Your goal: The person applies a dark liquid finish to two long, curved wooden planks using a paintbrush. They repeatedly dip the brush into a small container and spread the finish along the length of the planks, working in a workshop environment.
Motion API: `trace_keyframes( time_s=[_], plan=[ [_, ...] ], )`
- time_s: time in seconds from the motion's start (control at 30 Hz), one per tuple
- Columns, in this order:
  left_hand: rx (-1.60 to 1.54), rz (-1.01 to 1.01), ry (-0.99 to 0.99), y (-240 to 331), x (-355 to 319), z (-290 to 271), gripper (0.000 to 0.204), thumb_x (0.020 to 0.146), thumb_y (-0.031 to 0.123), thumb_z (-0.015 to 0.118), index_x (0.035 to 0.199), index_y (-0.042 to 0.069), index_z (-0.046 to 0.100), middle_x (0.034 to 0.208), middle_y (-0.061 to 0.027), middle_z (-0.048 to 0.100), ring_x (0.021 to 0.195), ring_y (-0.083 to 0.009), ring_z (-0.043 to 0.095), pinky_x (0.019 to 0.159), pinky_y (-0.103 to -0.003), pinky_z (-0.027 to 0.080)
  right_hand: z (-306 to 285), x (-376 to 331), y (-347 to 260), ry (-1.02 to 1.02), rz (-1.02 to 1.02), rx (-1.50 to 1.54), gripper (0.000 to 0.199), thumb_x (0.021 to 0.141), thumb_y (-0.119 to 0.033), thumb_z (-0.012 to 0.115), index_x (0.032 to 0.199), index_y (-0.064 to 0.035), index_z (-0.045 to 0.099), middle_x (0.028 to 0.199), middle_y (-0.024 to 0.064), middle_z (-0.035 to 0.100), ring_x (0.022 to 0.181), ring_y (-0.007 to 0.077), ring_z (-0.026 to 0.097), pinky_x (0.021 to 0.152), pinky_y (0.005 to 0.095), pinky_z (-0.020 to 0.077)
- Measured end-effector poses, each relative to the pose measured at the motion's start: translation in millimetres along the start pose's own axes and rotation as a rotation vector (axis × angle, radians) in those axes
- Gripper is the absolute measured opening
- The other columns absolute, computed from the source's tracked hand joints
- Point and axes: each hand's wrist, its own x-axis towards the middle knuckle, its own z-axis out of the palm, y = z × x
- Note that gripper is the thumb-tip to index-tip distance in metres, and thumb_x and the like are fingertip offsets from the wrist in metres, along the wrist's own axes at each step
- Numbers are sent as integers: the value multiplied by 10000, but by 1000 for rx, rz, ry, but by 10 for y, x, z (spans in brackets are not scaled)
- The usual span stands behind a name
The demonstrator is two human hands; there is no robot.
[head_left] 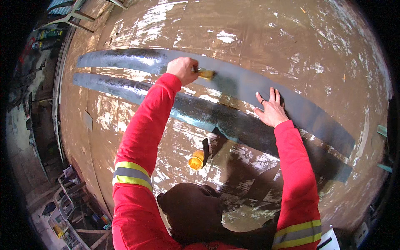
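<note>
While my left hand [182, 68] is closed round the handle of a small paintbrush [205, 74], its bristles lie on the upper of two long grey strips [233, 79], near the line where glossy wet coating gives way to the dull dry part. My right hand [271, 109] lies open and flat, fingers spread, pressing that same strip down further to my right, holding nothing. The lower strip [200, 110] lies just beside the first, dark and shiny over most of its length. Both rest on a big brown worktable [250, 29] streaked with old white smears. A small yellow pot [196, 160] stands near my chest, with a dark stick or tool [206, 151] leaning by it.

I judge the main risk is my red sleeve dragging through the wet stretch, since my left forearm crosses right above the lower strip. If my right palm eases off, the strip could slide under the brush stroke and smear onto the table.
</note>
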Motion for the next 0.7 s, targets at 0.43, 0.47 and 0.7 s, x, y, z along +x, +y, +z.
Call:
trace_keyframes(
  time_s=[0.43,0.47,0.7],
  plan=[
    [351,-190,10,-693,100,74,113,752,157,609,815,97,680,791,-157,671,814,-329,665,681,-430,539,-61,-1,-95,-41,-15,7,620,830,-407,585,1396,-235,399,1500,249,75,1390,431,61,987,701,244],
    [352,-97,-2,-422,138,171,111,724,176,627,795,107,679,788,-166,667,789,-331,661,673,-429,535,-75,8,-69,-46,-6,-2,622,830,-407,586,1397,-235,397,1501,248,71,1391,431,58,988,700,244],
    [-44,-58,-60,-259,374,109,320,708,374,703,883,107,692,855,-149,677,792,-339,654,716,-408,521,-35,30,-17,-46,-17,36,647,815,-417,605,1401,-250,388,1508,238,53,1394,426,31,994,702,233]
  ],
)
